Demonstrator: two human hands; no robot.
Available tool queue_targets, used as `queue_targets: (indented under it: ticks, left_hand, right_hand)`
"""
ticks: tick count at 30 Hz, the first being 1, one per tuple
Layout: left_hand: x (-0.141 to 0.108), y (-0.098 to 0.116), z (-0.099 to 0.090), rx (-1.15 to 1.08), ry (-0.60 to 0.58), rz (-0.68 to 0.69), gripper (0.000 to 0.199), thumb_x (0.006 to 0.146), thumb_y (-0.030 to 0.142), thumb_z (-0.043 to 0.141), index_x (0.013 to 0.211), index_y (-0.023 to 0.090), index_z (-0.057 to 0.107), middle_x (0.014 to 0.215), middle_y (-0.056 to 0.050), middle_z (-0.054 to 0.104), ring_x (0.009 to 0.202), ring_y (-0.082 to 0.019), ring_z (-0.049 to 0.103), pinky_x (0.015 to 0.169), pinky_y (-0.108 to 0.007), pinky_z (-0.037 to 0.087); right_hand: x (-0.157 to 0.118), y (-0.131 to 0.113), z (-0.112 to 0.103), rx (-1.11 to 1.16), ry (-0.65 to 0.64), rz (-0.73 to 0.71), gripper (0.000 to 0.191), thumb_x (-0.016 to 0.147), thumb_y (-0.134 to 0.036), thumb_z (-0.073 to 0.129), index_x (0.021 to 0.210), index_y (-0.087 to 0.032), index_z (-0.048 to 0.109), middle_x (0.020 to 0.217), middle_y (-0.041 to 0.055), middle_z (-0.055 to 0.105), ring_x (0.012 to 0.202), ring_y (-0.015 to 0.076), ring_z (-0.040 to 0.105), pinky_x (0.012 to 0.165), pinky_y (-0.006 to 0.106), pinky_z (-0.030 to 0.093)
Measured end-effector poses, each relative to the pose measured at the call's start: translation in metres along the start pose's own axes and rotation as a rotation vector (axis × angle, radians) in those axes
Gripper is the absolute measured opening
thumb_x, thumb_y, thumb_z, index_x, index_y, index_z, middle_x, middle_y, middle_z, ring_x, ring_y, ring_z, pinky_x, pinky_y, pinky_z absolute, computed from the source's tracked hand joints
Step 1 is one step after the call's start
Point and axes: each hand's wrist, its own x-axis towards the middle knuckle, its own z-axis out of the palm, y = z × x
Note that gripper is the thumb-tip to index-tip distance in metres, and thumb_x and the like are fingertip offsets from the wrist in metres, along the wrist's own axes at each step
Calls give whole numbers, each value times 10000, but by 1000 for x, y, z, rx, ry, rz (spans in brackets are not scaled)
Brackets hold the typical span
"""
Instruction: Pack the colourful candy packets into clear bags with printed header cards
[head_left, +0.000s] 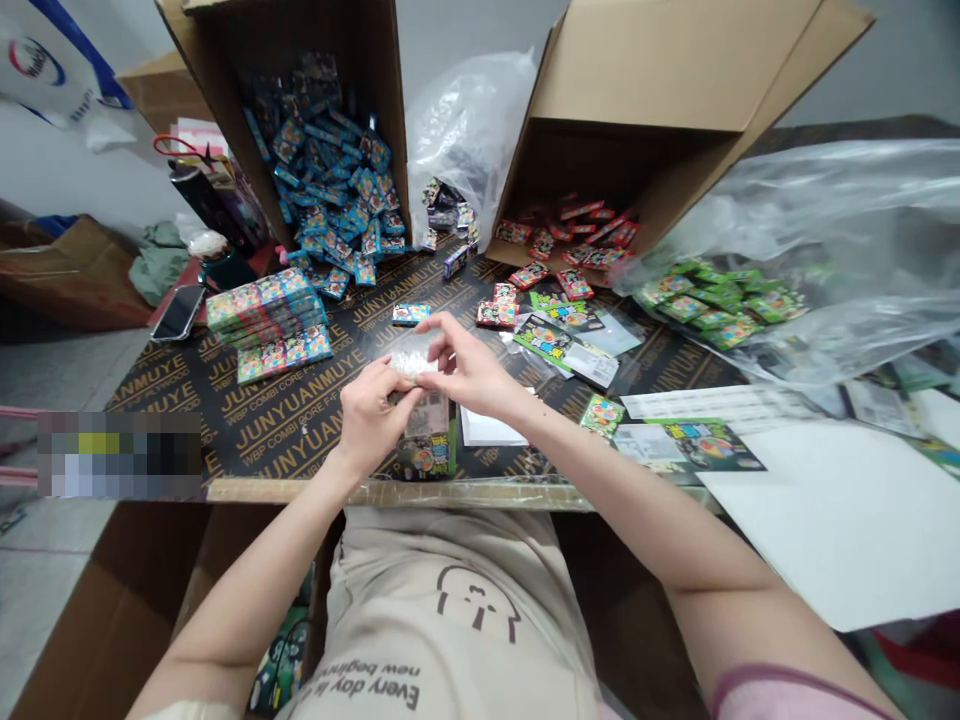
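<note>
My left hand (375, 408) and my right hand (470, 368) meet near the table's front edge. Both pinch the upper end of a flat printed packet (429, 448), which has a dark and green lower part and a greyish upper part. My right index finger is raised and bent. Just beyond the fingertips shows a shiny whitish, see-through piece (411, 362); whether it belongs to the packet I cannot tell. A small blue box (411, 315) lies ahead of my hands, and red boxes (498, 314) lie to its right. A white pad (491, 428) sits partly under my right wrist.
Blue boxes spill from a left carton (285, 20), red ones from a right carton (645, 65). A plastic bag (480, 110) holds dark boxes; another bag (847, 220) holds green ones. Stacked boxes (266, 305) and a phone (178, 313) lie left; printed packets (566, 350) and white sheets (840, 510) lie right.
</note>
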Motion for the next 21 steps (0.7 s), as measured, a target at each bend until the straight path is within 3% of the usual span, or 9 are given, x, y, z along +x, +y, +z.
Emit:
queue_targets:
  ticks: [2,4,7,10,12,14,15,18,21]
  left_hand:
    - [-2,-2,-2,52,-27,26,87,836,254,624,815,213,698,706,-1,623,690,-150,596,886,-392,514]
    - [-5,-9,-9,131,-57,49,175,875,259,577,974,232,718,738,-16,575,708,-155,563,769,-336,513]
    - [-9,-31,-30,260,-48,16,228,894,288,551,1041,244,719,731,-24,523,684,-168,536,672,-318,484]
    - [-13,-54,-47,454,-71,-28,251,835,338,631,1050,232,708,889,-84,615,879,-271,590,879,-467,458]
    - [-18,-61,-46,556,-224,7,426,758,334,717,1166,233,647,1205,-151,601,1187,-389,492,1055,-612,275]
    - [-23,-64,-35,537,-500,71,651,705,292,765,1312,258,531,1440,-163,450,1363,-417,324,1097,-680,103]
    - [-25,-64,-27,486,-655,99,721,695,267,771,1355,278,479,1471,-155,421,1386,-405,302,1094,-692,74]
    - [-29,-63,-4,348,-1001,126,775,647,242,798,1347,299,472,1375,-131,527,1334,-374,399,1084,-698,68]
    - [-24,-63,8,365,-1124,115,767,559,273,854,1261,239,548,1200,-127,590,1188,-349,511,1082,-660,137]
  right_hand:
    - [2,12,-2,94,32,112,437,700,-151,627,1099,-246,474,719,-59,497,622,111,495,592,240,420]
    - [2,29,-12,75,103,169,378,754,-168,569,1117,-238,490,764,-27,523,680,137,526,634,270,449]
    - [-8,63,-40,-334,256,141,271,789,-214,606,1060,-206,594,945,64,569,900,213,540,790,365,432]
    - [-27,97,-64,-774,187,262,191,753,-245,703,932,-182,689,998,124,588,1049,315,484,865,450,348]
    - [-40,115,-68,-862,73,363,162,755,-251,711,902,-182,713,983,127,604,1047,328,482,852,453,324]
    - [-48,128,-66,-854,22,378,126,773,-243,695,880,-182,721,981,121,616,1029,312,492,844,439,314]
    - [-51,132,-63,-845,26,357,102,781,-229,685,863,-181,721,974,116,622,1019,302,497,844,433,310]
    - [-55,138,-55,-810,66,248,49,784,-170,654,779,-169,702,914,102,636,974,273,505,845,411,316]
    - [-56,140,-51,-752,62,177,90,782,-121,601,719,-160,651,840,88,629,898,233,514,817,352,348]
